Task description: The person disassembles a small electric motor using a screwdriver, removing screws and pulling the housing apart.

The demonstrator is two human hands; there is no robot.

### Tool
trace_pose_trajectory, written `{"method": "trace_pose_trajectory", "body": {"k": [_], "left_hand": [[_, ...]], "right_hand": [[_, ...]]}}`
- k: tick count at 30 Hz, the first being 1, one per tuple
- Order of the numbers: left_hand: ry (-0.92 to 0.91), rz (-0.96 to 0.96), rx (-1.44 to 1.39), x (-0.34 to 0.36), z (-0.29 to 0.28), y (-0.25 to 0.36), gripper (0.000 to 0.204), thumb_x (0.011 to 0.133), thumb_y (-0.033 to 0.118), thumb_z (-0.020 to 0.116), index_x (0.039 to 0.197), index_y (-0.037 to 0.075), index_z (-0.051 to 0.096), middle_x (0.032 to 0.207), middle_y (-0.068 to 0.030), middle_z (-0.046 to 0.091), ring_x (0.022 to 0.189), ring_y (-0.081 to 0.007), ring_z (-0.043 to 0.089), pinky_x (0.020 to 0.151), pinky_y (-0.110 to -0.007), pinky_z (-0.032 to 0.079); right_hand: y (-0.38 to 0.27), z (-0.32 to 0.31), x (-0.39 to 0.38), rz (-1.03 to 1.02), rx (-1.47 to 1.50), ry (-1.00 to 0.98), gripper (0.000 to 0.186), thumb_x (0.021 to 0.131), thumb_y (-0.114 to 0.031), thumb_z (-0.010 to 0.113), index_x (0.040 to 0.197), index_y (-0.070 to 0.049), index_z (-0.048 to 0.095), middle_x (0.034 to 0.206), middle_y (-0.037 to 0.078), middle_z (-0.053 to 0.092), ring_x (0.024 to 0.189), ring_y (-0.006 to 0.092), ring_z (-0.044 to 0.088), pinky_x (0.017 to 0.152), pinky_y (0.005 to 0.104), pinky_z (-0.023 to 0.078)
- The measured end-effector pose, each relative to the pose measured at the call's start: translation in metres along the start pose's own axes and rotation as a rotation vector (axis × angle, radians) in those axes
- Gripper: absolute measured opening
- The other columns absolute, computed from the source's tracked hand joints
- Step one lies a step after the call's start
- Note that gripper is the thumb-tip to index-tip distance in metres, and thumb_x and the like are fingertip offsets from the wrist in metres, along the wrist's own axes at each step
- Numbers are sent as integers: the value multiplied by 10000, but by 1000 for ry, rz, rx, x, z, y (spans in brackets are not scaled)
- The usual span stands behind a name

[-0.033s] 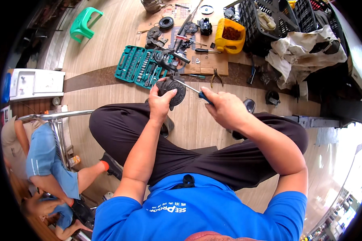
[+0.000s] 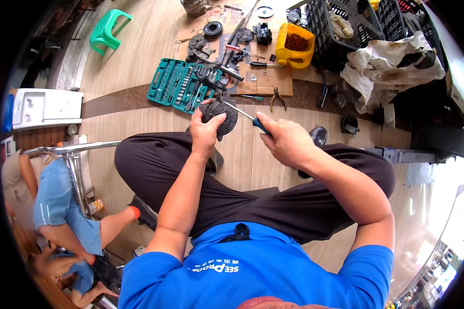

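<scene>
Black round part (image 2: 225,117): grasped in left hand (image 2: 205,133)
Blue-handled screwdriver (image 2: 258,123): clasped in right hand (image 2: 288,138)
Tip: apparently working the part's edge; calls for steady bracing

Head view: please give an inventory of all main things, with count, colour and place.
Round ribbed part: one, black, centre.
Slim metal screwdriver: one, blue-handled, centre.
Flat cardboard sheet: one, brown, floor ahead.
Loose machine parts: several, mostly dark, on the sheet.
Open plastic tool case: one, teal, left of centre.
Thin-handled pliers: one, yellow-handled, at the sheet's near edge.
Cut-open plastic container: one, yellow, at the sheet's right.
Rectangular plastic crates: two, black, upper right.
Stained cloth: one, whitish, upper right.
Small plastic stool: one, green, upper left.
Other people: two, blue shorts, lower left.
Left hand: one, bare, holding the round part.
Right hand: one, bare, gripping the screwdriver.
</scene>
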State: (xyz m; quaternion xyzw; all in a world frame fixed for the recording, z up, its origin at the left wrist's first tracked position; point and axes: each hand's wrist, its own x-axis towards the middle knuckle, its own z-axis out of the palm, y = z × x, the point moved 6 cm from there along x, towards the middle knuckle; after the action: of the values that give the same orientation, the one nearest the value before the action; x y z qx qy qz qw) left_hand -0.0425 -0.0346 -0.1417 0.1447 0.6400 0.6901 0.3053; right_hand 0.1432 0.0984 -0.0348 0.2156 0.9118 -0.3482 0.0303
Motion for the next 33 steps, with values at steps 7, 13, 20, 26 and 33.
{"method": "trace_pose_trajectory", "body": {"k": [7, 13, 20, 26, 33], "left_hand": [[21, 0, -10, 3, -4, -2, 483, 823, -17, 753, 1275, -29, 586, 1086, -61, 684, 928, -131, 664, 843, -281, 555], [39, -117, -213, -2, 2, -8, 484, 853, -45, 690, 1309, -19, 532, 1109, -97, 683, 956, -182, 689, 856, -321, 575], [-306, -231, -474, -16, 27, 7, 556, 811, -45, 600, 1356, 18, 507, 1171, -163, 674, 1031, -274, 696, 910, -381, 577], [-629, -398, -682, -57, 44, 1, 619, 916, 322, 642, 1443, 57, 453, 1374, -169, 578, 1224, -333, 604, 1057, -498, 480], [-759, -761, -733, -78, 50, -24, 731, 965, 538, 533, 1403, -42, 456, 1328, -241, 596, 1203, -389, 616, 1037, -534, 491]], "right_hand": [[2, 11, 3, 37, 242, -14, 512, 920, -205, 623, 1394, -41, 520, 1017, 251, 691, 958, 431, 659, 832, 513, 524], [-3, -15, 8, -43, -5, -30, 315, 928, -237, 627, 1162, -28, 595, 937, 224, 688, 934, 423, 659, 844, 511, 517], [33, -65, 14, 169, 673, 324, 264, 834, -206, 832, 909, -25, 655, 756, 55, 644, 685, 120, 590, 642, 305, 490], [54, -28, 40, 165, 1616, 142, 487, 887, -65, 737, 1345, -61, 571, 911, 16, 672, 750, 115, 642, 646, 265, 508], [29, -35, 39, -83, 1659, -51, 604, 829, 35, 728, 1385, -97, 531, 1027, 47, 654, 795, 131, 622, 687, 265, 518]]}}
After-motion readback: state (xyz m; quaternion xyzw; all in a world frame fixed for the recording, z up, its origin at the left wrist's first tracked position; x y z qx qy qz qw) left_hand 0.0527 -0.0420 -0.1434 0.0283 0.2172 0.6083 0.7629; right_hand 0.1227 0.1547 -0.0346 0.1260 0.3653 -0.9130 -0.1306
